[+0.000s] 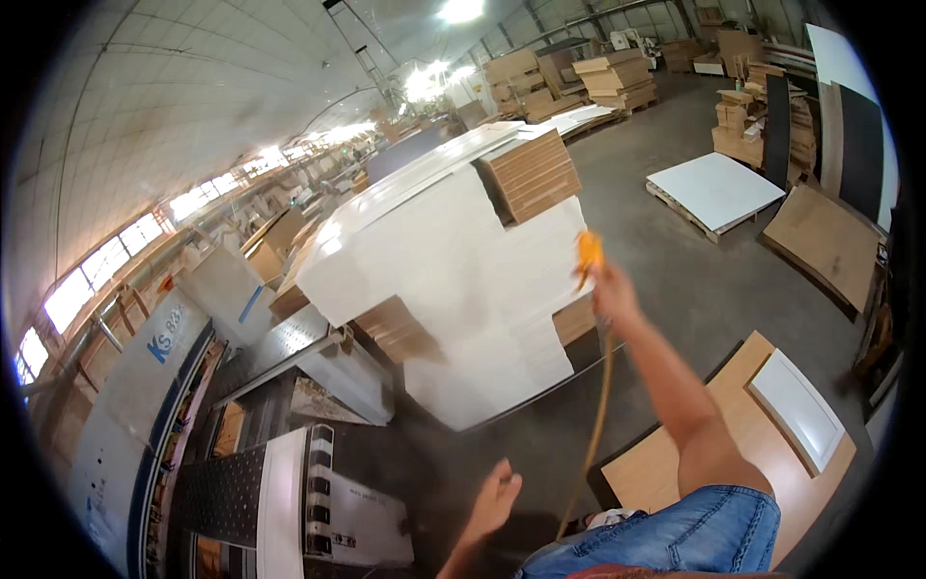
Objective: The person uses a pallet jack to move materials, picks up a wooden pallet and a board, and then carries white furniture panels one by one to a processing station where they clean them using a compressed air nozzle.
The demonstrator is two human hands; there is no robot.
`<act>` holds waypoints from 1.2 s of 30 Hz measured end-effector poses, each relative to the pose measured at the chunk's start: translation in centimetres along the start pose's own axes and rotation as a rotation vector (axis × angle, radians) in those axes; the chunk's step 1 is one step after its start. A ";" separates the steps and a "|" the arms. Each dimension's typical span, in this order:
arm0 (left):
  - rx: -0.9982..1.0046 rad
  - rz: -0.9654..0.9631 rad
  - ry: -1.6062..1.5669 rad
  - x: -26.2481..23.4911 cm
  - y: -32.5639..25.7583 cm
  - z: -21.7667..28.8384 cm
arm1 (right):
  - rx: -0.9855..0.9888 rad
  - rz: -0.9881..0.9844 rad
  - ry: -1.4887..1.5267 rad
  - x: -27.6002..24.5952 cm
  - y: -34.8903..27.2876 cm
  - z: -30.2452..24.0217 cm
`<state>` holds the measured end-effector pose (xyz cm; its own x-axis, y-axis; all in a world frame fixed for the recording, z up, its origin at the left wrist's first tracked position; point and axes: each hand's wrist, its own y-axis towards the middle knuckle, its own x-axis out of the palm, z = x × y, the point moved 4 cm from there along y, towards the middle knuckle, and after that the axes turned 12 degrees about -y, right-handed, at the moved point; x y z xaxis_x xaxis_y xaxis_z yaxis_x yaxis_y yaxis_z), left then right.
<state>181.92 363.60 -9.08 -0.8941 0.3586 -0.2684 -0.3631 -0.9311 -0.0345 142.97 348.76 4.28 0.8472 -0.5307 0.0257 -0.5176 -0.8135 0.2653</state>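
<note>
My right hand (613,292) is stretched out, closed around an orange air blow gun (588,253). A yellowish hose (600,410) hangs from the gun toward my body. The gun is held over the right edge of a large stack of white panels (463,280); I cannot tell whether it touches them. Low in the middle, my left hand (496,497) hovers above the floor with loosely bent fingers and nothing in it. Brown board edges (535,176) show at the stack's far corner, with more brown board (397,328) at its left side.
On the left stands a grey and white machine (145,386) with a perforated table (222,497). At lower right a white framed door panel (799,410) lies on a wooden board (656,473). Farther off are a white sheet on a pallet (716,191) and board stacks (617,79).
</note>
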 end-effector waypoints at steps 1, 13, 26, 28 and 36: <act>-0.060 -0.030 -0.010 0.2 -0.2 -2.8 | 0.000 0.078 0.024 -3.2 5.6 0.1; -0.453 0.170 -0.135 1.5 0.9 -13.2 | -0.156 0.075 -1.109 -11.4 33.2 -16.7; -0.511 0.198 -0.165 1.5 2.5 -15.1 | -0.165 -0.318 -0.921 5.4 31.7 -22.1; -0.521 0.214 -0.159 1.1 2.1 -15.1 | -0.119 -0.286 -1.054 5.1 31.2 -23.0; -0.534 0.191 -0.148 1.2 2.1 -15.7 | -0.080 0.144 -1.248 -2.7 32.3 -21.3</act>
<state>184.19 361.09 -24.61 -0.9718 0.1510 -0.1811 -0.0441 -0.8708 -0.4896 126.54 329.00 33.35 0.0709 -0.5122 -0.8560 -0.5502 -0.7359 0.3947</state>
